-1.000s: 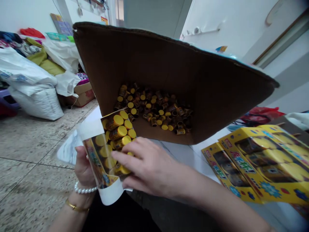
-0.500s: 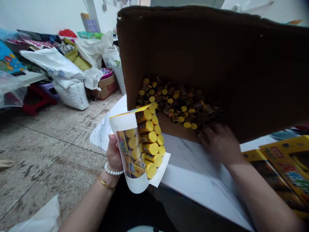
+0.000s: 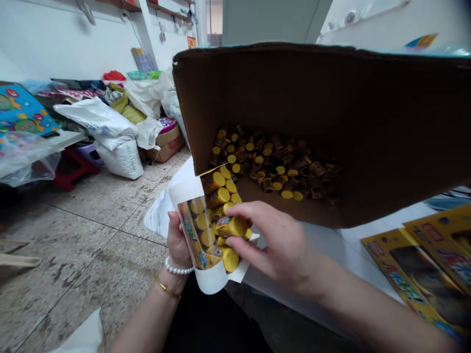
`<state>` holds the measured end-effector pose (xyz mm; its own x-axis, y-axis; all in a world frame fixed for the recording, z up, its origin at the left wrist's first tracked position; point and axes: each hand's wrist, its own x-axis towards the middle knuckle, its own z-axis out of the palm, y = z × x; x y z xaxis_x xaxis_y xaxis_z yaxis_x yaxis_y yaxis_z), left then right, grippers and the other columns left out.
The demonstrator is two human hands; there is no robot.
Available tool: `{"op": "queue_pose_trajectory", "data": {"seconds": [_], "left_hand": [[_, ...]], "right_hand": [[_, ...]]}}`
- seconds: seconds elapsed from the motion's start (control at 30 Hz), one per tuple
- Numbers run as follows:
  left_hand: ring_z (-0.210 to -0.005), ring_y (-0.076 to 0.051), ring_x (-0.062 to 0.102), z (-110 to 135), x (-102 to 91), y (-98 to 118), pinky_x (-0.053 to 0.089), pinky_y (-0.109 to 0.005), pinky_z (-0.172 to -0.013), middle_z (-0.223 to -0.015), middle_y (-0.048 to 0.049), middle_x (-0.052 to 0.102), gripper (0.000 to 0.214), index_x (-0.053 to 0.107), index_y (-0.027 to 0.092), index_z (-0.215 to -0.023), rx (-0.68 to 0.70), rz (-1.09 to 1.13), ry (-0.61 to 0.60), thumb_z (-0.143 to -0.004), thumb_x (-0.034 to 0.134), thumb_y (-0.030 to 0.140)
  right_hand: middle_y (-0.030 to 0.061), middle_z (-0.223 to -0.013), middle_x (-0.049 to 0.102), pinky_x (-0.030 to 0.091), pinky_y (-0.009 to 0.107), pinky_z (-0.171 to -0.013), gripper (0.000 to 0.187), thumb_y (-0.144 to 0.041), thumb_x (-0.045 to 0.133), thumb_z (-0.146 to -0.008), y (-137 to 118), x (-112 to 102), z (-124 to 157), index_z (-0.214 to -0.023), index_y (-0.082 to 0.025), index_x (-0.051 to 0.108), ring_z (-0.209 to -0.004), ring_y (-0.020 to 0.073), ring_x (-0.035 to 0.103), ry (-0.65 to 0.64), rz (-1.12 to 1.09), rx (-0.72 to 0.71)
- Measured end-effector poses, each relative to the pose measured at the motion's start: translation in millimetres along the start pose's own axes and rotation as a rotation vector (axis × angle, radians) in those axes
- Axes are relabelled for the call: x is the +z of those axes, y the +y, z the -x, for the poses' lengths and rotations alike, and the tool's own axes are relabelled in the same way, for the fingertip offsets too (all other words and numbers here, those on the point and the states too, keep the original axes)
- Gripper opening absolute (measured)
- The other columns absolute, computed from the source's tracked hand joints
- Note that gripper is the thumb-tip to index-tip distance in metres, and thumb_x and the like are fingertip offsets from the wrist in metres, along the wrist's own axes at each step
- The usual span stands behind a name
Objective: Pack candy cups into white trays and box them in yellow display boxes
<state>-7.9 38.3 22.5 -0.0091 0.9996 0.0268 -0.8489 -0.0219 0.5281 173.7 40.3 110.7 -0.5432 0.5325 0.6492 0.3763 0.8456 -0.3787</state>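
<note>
My left hand [image 3: 179,240] grips a yellow-and-white display box [image 3: 213,283] with a clear window, tilted with its open side to the right. Rows of small yellow-capped tubs [image 3: 218,197] fill it. Between the thumb and fingers of my right hand [image 3: 281,245] is one yellow tub [image 3: 234,226], held at the box's open side against the other tubs. Behind, a large cardboard carton [image 3: 312,98] lies with its opening towards me. Many loose tubs [image 3: 268,185] are heaped inside it, some with yellow caps showing.
Finished-looking yellow window boxes [image 3: 393,289] lie on the marble-patterned table [image 3: 156,215] at the right. White sacks [image 3: 119,154], a red stool [image 3: 75,171] and a blue printed box [image 3: 27,110] stand on the left. Speckled tile floor [image 3: 91,220] lies below.
My right hand has come left from the carton's front edge to the display box, now with a tub in its fingers. My left hand still holds the box; the camera view has tipped up.
</note>
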Motion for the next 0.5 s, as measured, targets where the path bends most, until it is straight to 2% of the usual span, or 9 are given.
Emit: {"op": "queue_pose_trajectory", "data": {"seconds": [0.07,0.13,0.23,0.33,0.4,0.5], "left_hand": [[-0.121,-0.031,0.062,0,-0.1,1,0.044,-0.041,-0.11,-0.105,-0.0021,0.079,0.042,0.077,0.02,-0.103,0.021,0.026,-0.034,-0.079,0.072,0.054],[-0.108,-0.028,0.07,-1,0.0,1,0.05,-0.037,-0.105,-0.103,-0.003,0.079,0.041,0.077,0.018,-0.104,0.031,0.068,-0.081,-0.077,0.076,0.049],[-0.093,-0.017,0.075,-1,0.4,1,0.055,-0.024,-0.093,-0.104,-0.0004,0.079,0.032,0.076,0.018,-0.104,0.11,0.176,-0.106,-0.094,0.058,0.042],[-0.087,-0.011,0.075,-2,0.6,0,0.056,-0.014,-0.082,-0.097,0.0024,0.08,0.044,0.077,0.021,-0.1,0.155,0.252,-0.081,-0.103,0.038,0.04],[-0.089,-0.013,0.075,-2,0.4,0,0.057,-0.017,-0.083,-0.097,0.0044,0.08,0.042,0.077,0.025,-0.1,0.129,0.231,-0.075,-0.101,0.041,0.045],[-0.109,-0.021,0.07,-1,-1.1,0,0.054,-0.031,-0.099,-0.101,0.0053,0.079,0.033,0.077,0.03,-0.102,0.073,0.145,-0.056,-0.094,0.053,0.051]], "right_hand": [[0.0068,-0.099,0.072,0.057,0.034,-0.084,0.026,-0.014,0.064,-0.086,-1,11,-2,-0.11,-0.017,0.059,-0.091,0.0196,0.067,0.002,-0.024,-0.081],[0.0073,-0.097,0.073,0.057,0.036,-0.087,0.016,-0.015,0.064,-0.087,-1,14,0,-0.102,-0.018,0.059,-0.092,0.0198,0.068,0.04,-0.073,-0.131],[0.0107,-0.105,0.072,0.057,0.034,-0.089,0.019,-0.016,0.065,-0.088,-1,12,4,-0.106,-0.018,0.058,-0.103,0.0194,0.068,0.156,-0.139,-0.072],[0.0133,-0.111,0.07,0.057,0.033,-0.091,0.028,-0.013,0.066,-0.087,-1,13,7,-0.113,-0.016,0.057,-0.107,0.0184,0.066,0.174,-0.159,0.001],[0.0112,-0.104,0.07,0.058,0.031,-0.087,0.023,-0.013,0.066,-0.086,1,16,9,-0.108,-0.016,0.059,-0.1,0.0175,0.067,0.148,-0.145,-0.003],[0.0091,-0.096,0.07,0.058,0.031,-0.08,0.013,-0.016,0.065,-0.086,6,18,10,-0.099,-0.016,0.064,-0.089,0.0174,0.066,0.125,-0.036,-0.022]]}}
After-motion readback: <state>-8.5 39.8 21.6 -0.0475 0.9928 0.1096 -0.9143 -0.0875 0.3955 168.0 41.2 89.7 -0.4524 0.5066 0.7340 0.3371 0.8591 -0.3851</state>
